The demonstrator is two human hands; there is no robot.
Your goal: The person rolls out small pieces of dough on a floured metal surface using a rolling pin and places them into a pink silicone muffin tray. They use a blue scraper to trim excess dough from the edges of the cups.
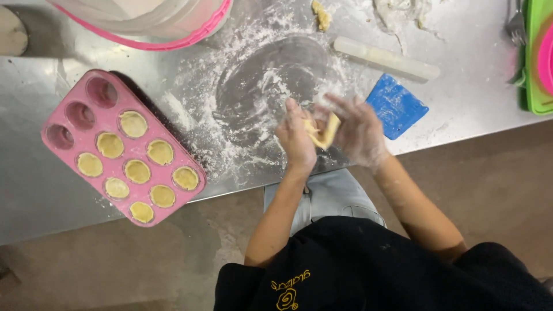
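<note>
My left hand (pixel 296 138) and my right hand (pixel 360 129), both dusted with flour, hold a piece of yellow dough (pixel 324 133) between them above the floured steel table (pixel 34 109). The right hand is blurred. To the left lies a pink silicone muffin tray (pixel 60 118); several of its cups are lined with yellow dough, and three cups at its far end are bare.
A blue plastic scraper (pixel 396 105) lies just right of my hands, a white rolling pin (pixel 386 57) beyond it. Dough scraps (pixel 321 14) sit at the far edge. A pink-rimmed tub (pixel 155 26) stands at the back left, a green tray (pixel 538 57) at the right.
</note>
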